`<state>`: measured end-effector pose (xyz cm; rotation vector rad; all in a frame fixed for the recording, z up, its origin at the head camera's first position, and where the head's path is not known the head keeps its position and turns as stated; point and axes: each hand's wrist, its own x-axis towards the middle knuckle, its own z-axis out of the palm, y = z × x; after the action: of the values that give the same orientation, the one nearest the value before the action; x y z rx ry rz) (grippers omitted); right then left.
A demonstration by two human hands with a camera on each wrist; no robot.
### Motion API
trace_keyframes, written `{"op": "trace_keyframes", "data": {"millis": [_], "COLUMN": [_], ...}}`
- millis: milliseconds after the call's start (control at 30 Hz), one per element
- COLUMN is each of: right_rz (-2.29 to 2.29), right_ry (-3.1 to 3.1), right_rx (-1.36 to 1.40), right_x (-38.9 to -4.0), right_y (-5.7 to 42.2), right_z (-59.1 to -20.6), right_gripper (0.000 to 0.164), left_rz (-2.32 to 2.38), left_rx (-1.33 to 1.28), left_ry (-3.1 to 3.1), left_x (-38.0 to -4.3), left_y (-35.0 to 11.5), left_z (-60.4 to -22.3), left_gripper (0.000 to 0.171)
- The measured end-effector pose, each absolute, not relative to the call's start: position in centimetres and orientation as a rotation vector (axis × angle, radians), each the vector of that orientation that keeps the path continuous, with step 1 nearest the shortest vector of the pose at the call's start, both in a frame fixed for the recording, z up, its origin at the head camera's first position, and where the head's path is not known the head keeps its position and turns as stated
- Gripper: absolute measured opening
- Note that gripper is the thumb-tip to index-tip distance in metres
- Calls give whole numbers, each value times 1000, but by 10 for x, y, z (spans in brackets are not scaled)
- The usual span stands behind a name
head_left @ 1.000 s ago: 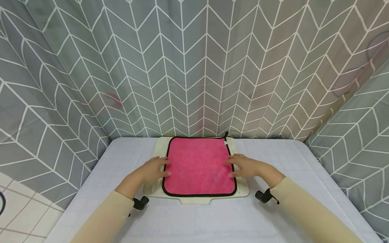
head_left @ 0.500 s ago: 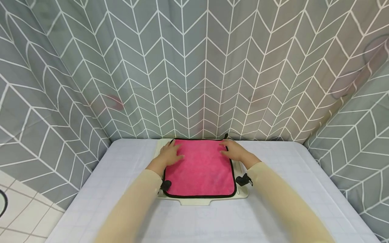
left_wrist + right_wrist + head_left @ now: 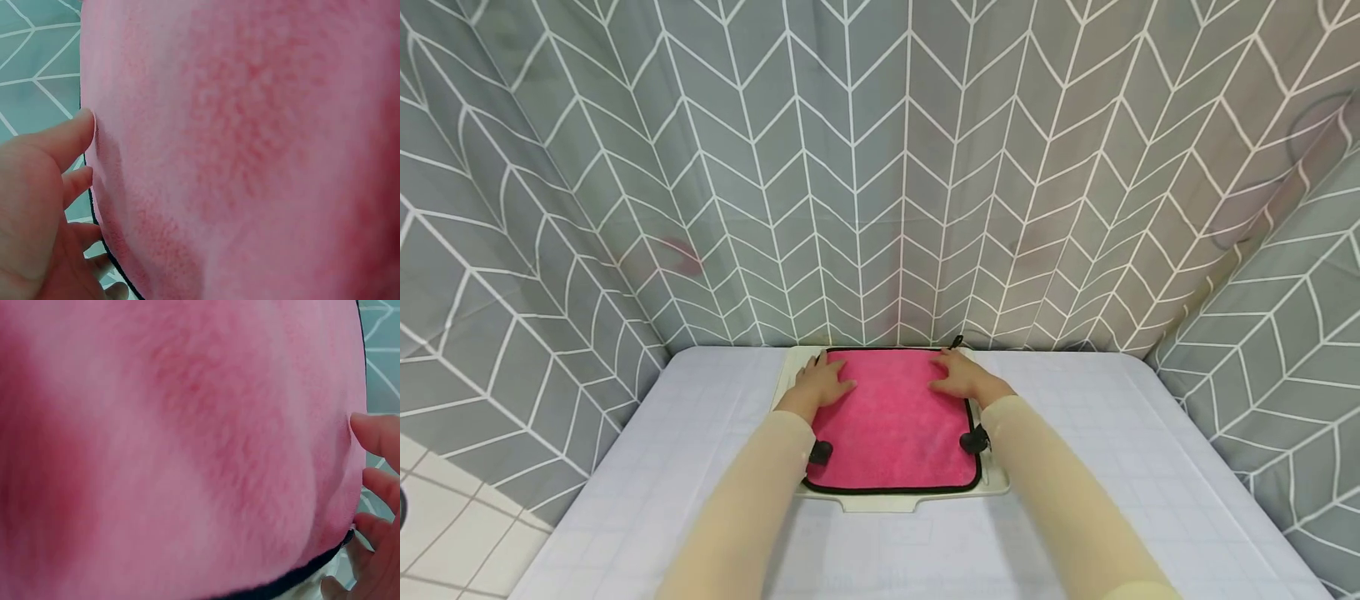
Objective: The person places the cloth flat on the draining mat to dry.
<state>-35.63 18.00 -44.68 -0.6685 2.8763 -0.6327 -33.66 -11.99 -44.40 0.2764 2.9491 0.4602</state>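
Note:
A pink plush cloth point(image 3: 895, 425) with black edging lies flat on a cream board point(image 3: 880, 503), a small black loop point(image 3: 957, 342) at its far right corner. My left hand point(image 3: 820, 383) rests at the cloth's far left corner, fingers loosely spread. At the far right corner my right hand point(image 3: 961, 375) lies over the edge in the same way. In the left wrist view, the left thumb point(image 3: 75, 139) touches the pink surface and the other fingertips line the black edge. The right thumb point(image 3: 372, 432) meets the cloth in the right wrist view, with the fingers along its border.
A white cloth covers the table point(image 3: 880, 558) around the board. Grey curtains point(image 3: 880, 167) with a white chevron pattern hang behind the table and along both sides. Pale floor tiles point(image 3: 467, 533) show at lower left. A black wrist camera point(image 3: 974, 440) hangs over the cloth's right edge.
Both hands have moved away from me, from the middle of the cloth's side edges to its far corners. They have also come slightly inward. The cloth and board have stayed in place.

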Motion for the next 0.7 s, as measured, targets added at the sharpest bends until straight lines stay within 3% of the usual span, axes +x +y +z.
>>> {"op": "trace_keyframes", "data": {"millis": [367, 700], "right_rz": [-720, -649], "right_ry": [2864, 2916], "right_rx": [-494, -555], "right_x": [-357, -358], "right_y": [176, 189], "right_z": [-448, -452], "right_gripper": [69, 69], "left_rz": [567, 577], "left_rx": [209, 256], "left_ry": [2845, 2806], "left_x": [-340, -333], "left_y": [-126, -147], "left_z": [-443, -439], "left_gripper": [67, 69]}}
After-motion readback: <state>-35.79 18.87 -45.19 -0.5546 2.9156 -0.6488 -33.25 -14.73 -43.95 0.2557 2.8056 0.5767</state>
